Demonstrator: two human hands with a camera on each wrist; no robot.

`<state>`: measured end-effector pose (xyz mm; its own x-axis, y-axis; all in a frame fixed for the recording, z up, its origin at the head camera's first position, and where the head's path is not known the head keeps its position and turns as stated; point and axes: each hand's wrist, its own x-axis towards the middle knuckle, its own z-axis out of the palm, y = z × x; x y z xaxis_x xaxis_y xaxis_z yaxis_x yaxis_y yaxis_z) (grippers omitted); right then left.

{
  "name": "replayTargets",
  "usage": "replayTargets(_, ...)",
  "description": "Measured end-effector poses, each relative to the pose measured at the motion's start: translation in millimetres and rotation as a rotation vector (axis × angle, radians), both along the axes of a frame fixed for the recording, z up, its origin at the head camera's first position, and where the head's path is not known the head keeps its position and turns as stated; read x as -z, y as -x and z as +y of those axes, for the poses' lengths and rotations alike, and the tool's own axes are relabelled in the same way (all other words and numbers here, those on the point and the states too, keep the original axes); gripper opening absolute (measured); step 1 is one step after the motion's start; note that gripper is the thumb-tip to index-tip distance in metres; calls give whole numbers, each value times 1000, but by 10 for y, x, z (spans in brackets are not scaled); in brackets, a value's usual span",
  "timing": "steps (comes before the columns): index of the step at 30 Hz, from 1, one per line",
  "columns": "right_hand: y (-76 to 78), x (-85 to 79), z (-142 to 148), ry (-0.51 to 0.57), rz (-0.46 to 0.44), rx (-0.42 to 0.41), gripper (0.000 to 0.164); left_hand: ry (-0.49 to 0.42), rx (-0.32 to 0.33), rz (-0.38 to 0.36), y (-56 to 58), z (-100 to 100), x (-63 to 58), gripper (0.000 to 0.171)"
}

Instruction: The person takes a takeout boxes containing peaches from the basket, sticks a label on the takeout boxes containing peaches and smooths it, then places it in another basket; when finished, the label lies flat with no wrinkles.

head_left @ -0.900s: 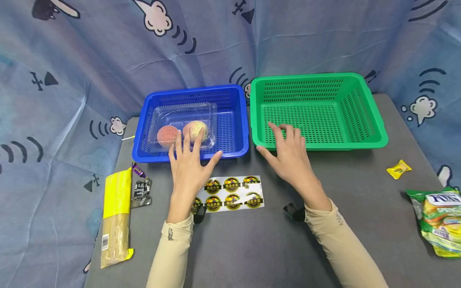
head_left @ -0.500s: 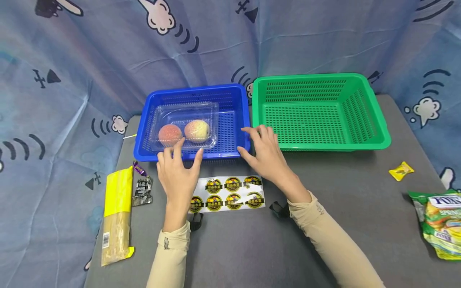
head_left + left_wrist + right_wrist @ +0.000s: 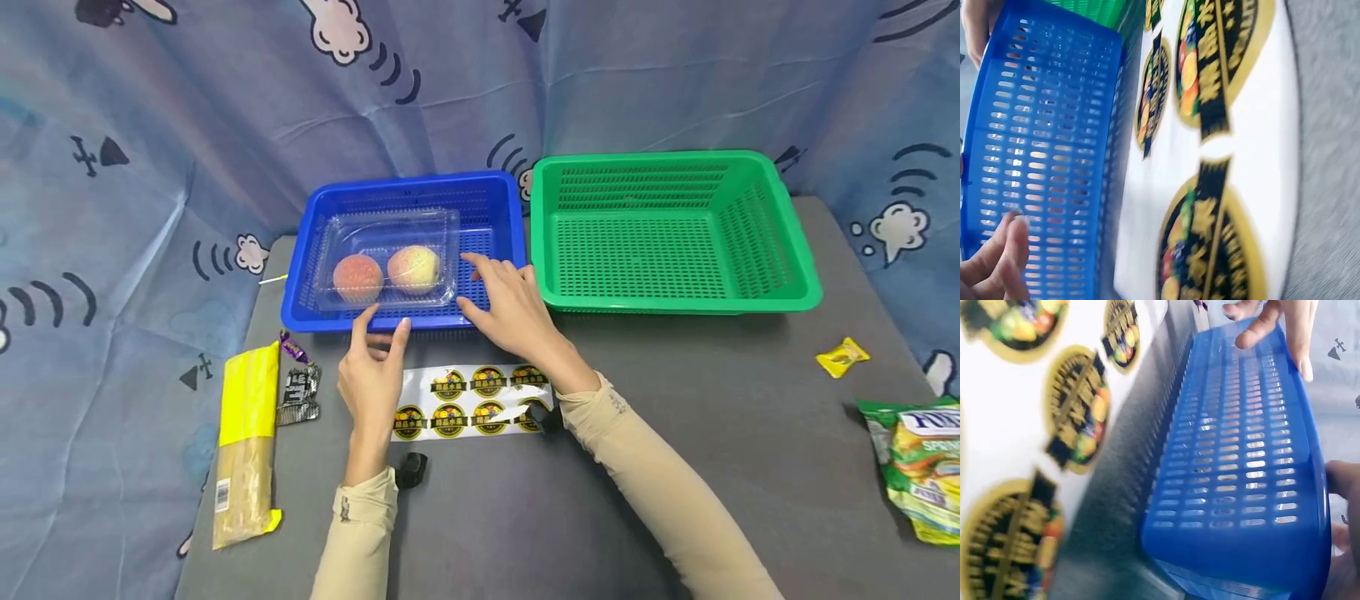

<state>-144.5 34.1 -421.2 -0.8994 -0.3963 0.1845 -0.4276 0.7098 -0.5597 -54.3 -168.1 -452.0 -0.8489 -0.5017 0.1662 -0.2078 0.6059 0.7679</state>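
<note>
A clear plastic clamshell box (image 3: 352,229) lies in the blue basket (image 3: 498,325), two round fruits inside: a pinkish-red peach (image 3: 357,278) and a yellow-pink peach (image 3: 414,269). At the basket's front rim is my left hand (image 3: 372,379), its index fingertip right at the rim, thumb and other fingers in front of the slotted wall. Over the basket's front right part reaches my right hand (image 3: 513,312), thumb and index finger spread beside the box's right edge. In the right wrist view, the left hand (image 3: 1275,325) shows at the basket's far end.
Right of the blue basket stands a green basket (image 3: 637,304). A sheet of round fruit stickers (image 3: 468,404) lies in front. At left are a yellow-topped packet (image 3: 247,442), a black wrapper (image 3: 298,396) and a purple candy (image 3: 293,347); at right, a yellow candy (image 3: 843,357) and a green bag (image 3: 918,467).
My right hand has moved left from the green basket's rim to over the blue basket. My left hand has drawn back from above the box to the front rim, its fingers bending more.
</note>
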Motion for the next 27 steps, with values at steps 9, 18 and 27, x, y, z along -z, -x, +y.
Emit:
replayTargets(9,164,-65,-169,-211,-43,31,81,-446,55,122,60,-17,54,47)
replayTargets(18,368,-131,-329,-272,-217,67,100,-570,59,108,67,-24,5,44)
replayTargets(27,503,-58,-439,68,-598,-3,104,-552,55,115,74,-47,11,43)
